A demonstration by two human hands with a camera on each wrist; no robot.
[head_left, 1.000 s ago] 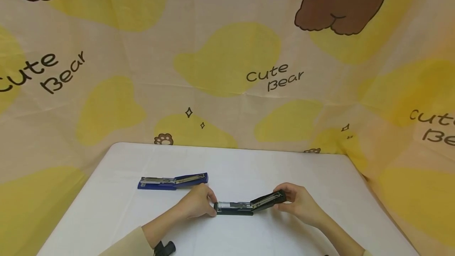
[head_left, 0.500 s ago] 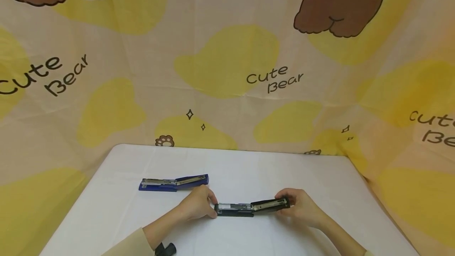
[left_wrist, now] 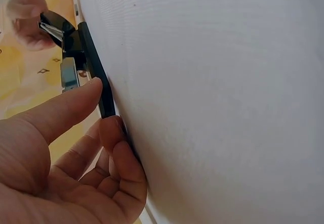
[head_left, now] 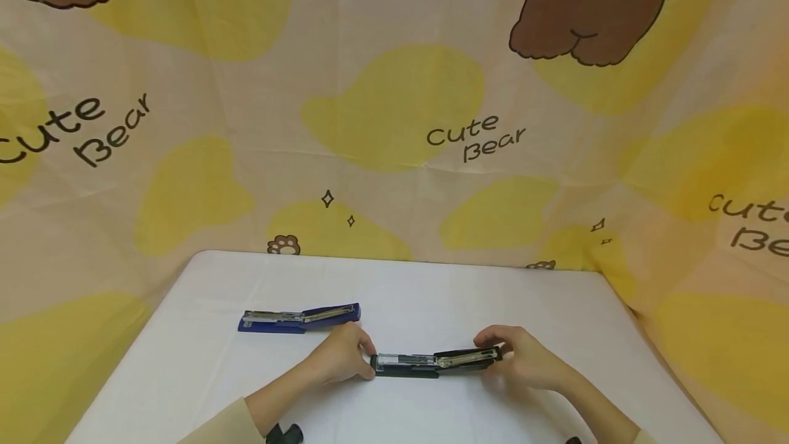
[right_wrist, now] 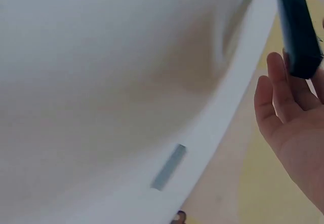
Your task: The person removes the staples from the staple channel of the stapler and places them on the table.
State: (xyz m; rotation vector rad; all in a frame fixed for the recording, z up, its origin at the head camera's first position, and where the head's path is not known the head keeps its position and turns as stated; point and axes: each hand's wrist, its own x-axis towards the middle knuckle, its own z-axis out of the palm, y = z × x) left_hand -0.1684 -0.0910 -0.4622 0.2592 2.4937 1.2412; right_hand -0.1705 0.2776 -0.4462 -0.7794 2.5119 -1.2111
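A black stapler (head_left: 407,372), swung wide apart with its metal magazine showing, lies in front of me on the white table. My left hand (head_left: 342,353) pinches the left end of its base between thumb and fingers. At the other end my right hand (head_left: 527,360) holds the tip of the raised top arm (head_left: 462,360), which slants slightly up from the hinge. In the right wrist view that dark end (right_wrist: 298,36) hides part of the fingers behind it. A blue stapler (head_left: 271,327), spread apart in the same way, lies farther back on the left.
The white table (head_left: 493,293) ends at a hanging cloth (head_left: 394,108) printed with bears and yellow patches. A short grey strip (right_wrist: 169,167) shows near the table's edge in the right wrist view. Black wrist gear (head_left: 285,434) sits by the left sleeve.
The black stapler's top arm has come down closer to the table, the right hand moving with its end. The left hand keeps its pinch on the base. The blue stapler stays put.
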